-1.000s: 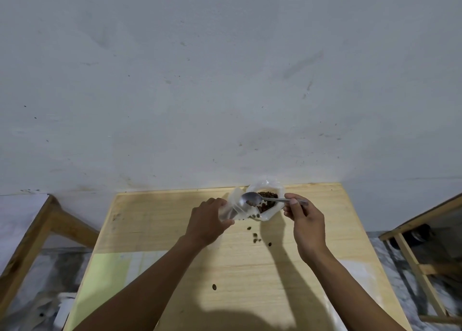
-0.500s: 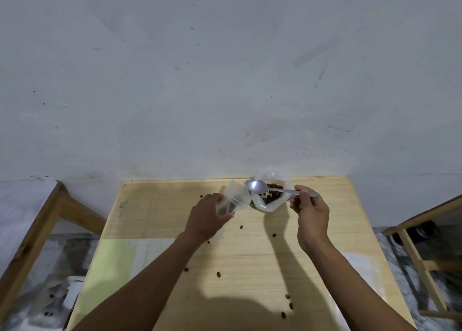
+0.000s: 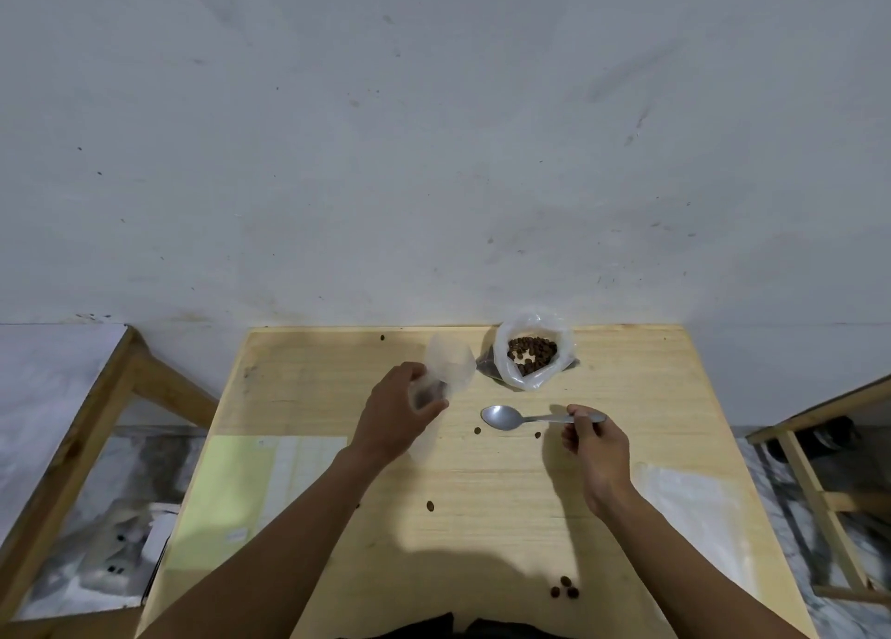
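Beans point(image 3: 530, 349) are mostly sitting in the open bag point(image 3: 525, 384) at the counter's point(image 3: 482, 494) far edge. Left of the bag, the left hand point(image 3: 393, 421) is wrapping its fingers round a seemingly empty cup point(image 3: 448, 363). In front of the bag, the right hand point(image 3: 595, 445) is pinching an empty spoon point(image 3: 504, 417). Most of the scooping is probably waiting to be done.

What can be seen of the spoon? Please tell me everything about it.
The spoon looks like plain grey metal: an oval bowl and a thin straight handle. The bowl faces up and appears empty. It lies about level, bowl toward the person's left. The right hand pinches the handle near its end with its fingers. It is over the wooden table, nearer the person than the plastic bag; whether it touches the table is unclear.
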Motion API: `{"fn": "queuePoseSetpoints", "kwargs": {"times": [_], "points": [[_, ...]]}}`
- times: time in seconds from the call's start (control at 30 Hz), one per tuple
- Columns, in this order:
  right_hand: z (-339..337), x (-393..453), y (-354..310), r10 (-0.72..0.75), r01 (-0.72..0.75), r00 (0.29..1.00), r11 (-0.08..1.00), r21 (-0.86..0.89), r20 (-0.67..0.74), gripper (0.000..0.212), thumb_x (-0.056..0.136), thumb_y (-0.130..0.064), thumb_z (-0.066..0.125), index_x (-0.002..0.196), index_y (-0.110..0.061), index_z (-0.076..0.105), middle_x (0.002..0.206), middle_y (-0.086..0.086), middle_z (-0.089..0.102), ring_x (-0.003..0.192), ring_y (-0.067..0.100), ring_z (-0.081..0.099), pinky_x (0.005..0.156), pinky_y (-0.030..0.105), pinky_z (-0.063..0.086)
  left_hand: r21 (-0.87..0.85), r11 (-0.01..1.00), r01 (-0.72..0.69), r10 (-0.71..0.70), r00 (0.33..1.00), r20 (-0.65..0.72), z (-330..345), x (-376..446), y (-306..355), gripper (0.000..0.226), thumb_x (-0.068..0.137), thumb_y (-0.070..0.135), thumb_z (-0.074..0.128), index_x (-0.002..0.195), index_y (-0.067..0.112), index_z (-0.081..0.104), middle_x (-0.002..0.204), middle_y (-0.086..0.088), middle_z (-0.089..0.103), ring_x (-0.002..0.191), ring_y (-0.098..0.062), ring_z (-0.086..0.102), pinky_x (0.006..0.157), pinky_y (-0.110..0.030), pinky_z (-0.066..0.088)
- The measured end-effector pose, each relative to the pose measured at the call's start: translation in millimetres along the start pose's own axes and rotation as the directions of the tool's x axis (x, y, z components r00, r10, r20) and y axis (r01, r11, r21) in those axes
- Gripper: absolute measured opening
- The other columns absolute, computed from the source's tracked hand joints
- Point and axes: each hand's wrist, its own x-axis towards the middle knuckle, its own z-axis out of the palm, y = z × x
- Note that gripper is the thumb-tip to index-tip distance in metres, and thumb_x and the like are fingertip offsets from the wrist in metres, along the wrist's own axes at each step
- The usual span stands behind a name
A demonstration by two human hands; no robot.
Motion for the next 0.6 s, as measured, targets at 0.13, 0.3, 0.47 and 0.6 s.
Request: {"fn": "queuePoseSetpoints", "kwargs": {"times": [0.13, 0.3, 0.47, 0.6], "points": [[1.9, 3.1, 4.0, 0.005, -0.007, 0.999, 0.999, -0.049, -0.031, 0.016, 0.099, -0.013, 0.052, 0.098, -0.011, 0.068, 0.086, 0.008, 0.067, 0.074, 0.019, 0.06, 0.077, 0.035, 0.051, -0.005, 1.0, -0.016, 0.016, 1.0, 0.017, 2.8, -3.2, 2.5, 0.052, 0.078, 0.035, 0.079, 0.12, 0.014, 0.056, 0.114, 0.0, 0.062, 0.1, -0.015, 0.058, 0.086, -0.029, 0.049], [-3.3, 17.3, 13.5, 0.075, -0.084, 0.995, 0.986, -0.142, -0.068, 0.013, 0.094, -0.021, 0.063, 0.102, -0.011, 0.064, 0.084, 0.01, 0.071, 0.076, 0.027, 0.067, 0.076, 0.046, 0.058, 0.017, 0.999, -0.049, 0.049, 0.998, 0.029, 5.8, -5.3, 7.0, 0.054, 0.078, 0.038, 0.078, 0.121, 0.015, 0.055, 0.114, 0.001, 0.062, 0.1, -0.015, 0.059, 0.087, -0.031, 0.052], [-6.7, 16.1, 3.1, 0.143, -0.146, 0.987, 0.989, -0.04, -0.066, 0.03, 0.093, -0.021, 0.065, 0.118, -0.015, 0.051, 0.083, 0.016, 0.068, 0.06, 0.022, 0.058, 0.056, 0.034, 0.05, 0.052, 0.996, -0.074, 0.073, 0.997, 0.027, 8.6, -6.7, 13.0, 0.055, 0.077, 0.045, 0.075, 0.121, 0.018, 0.054, 0.113, 0.005, 0.061, 0.098, -0.013, 0.059, 0.087, -0.037, 0.053], [7.2, 4.9, -24.0, -0.04, 0.053, 0.995, 0.99, -0.13, 0.095, 0.026, 0.094, -0.032, 0.063, 0.113, -0.014, 0.063, 0.07, 0.01, 0.065, 0.059, 0.018, 0.056, 0.058, 0.03, 0.049, 0.07, 0.993, -0.098, 0.099, 0.995, -0.004, 9.5, -4.4, 21.9, 0.054, 0.078, 0.044, 0.075, 0.121, 0.018, 0.055, 0.114, 0.006, 0.061, 0.1, -0.014, 0.058, 0.088, -0.038, 0.05]]}}
